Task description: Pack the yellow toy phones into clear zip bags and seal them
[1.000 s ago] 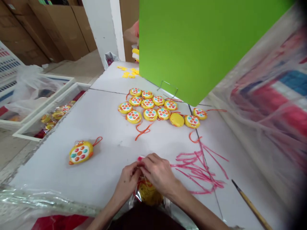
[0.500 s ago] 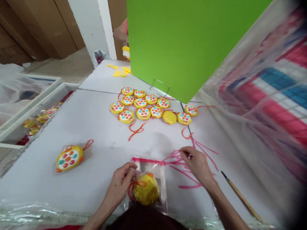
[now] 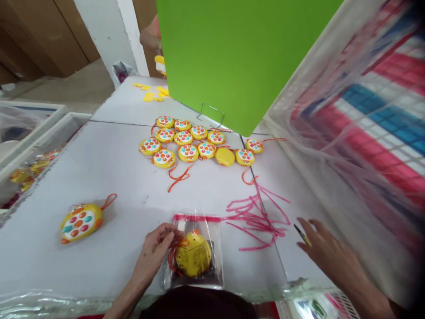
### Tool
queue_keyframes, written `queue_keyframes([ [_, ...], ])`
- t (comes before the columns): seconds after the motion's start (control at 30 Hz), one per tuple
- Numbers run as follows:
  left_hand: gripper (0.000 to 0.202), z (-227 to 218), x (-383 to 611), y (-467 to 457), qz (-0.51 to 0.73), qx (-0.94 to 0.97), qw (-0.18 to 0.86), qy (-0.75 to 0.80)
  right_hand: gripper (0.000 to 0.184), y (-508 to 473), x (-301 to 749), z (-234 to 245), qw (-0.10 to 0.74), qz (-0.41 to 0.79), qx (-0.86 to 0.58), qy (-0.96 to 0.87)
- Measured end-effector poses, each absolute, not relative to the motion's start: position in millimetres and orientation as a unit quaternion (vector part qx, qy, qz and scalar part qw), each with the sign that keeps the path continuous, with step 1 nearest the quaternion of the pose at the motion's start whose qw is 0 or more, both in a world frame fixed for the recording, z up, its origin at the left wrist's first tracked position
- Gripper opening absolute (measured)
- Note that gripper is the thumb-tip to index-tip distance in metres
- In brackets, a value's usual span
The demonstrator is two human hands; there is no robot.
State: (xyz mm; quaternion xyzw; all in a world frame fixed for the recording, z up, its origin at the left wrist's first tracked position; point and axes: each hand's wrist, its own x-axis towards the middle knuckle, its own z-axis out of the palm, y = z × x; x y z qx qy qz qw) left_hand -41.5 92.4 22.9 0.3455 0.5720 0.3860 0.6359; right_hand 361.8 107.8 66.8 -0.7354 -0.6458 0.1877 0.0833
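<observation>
My left hand is closed in a pinch at the upper left of a clear plastic bag. Inside that bag lies a yellow duck-shaped toy, back side up, with an orange cord loop beside my fingertips. A pink strip runs along the bag's top edge. At the right, my right hand reaches over a slim tool with a dark tip and wooden handle. Its fingers are apart, and the hand covers most of the tool.
Loose pink strips lie between my hands. Another duck toy sits at the left, and several are grouped farther back. A green board stands behind them. A co-worker's hand shows beyond it.
My right hand has left the pink strips and moved right, onto the wooden-handled tool. The bag lies flatter. My left hand stays at its upper left. The whole view has shifted right.
</observation>
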Motion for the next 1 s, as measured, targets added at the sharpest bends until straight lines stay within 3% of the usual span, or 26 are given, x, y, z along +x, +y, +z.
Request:
queue_keyframes([
  [0.07,0.022,23.3,-40.1,92.5,0.388,0.349,0.634,0.571,0.041,111.9,339.1,71.2,0.138,0.142,-0.736,-0.647],
  [0.13,0.022,24.1,-38.9,92.2,0.392,0.351,0.632,0.569,0.03,118.5,305.6,74.1,0.154,0.217,-0.681,-0.683],
  [0.27,0.022,25.9,-37.1,91.0,0.398,0.341,0.627,0.577,0.02,136.4,234.1,69.5,0.104,0.337,-0.56,-0.75],
  [0.47,0.022,24.9,-36.2,90.7,0.406,0.348,0.622,0.572,0.02,163.0,178.0,39.1,0.164,0.487,-0.507,-0.692],
  [0.63,0.022,19.8,-43.2,87.7,0.389,0.382,0.612,0.572,0.006,166.9,176.3,22.3,0.201,0.597,-0.481,-0.609],
  [0.83,0.019,18.8,-50.5,86.1,0.372,0.334,0.64,0.583,0.003,155.9,190.1,16.0,0.245,0.619,-0.462,-0.586],
  [1.0,0.014,13.6,-53.3,82.2,0.379,0.351,0.588,0.623,0.014,150.6,191.2,12.9,0.239,0.579,-0.461,-0.629],
])
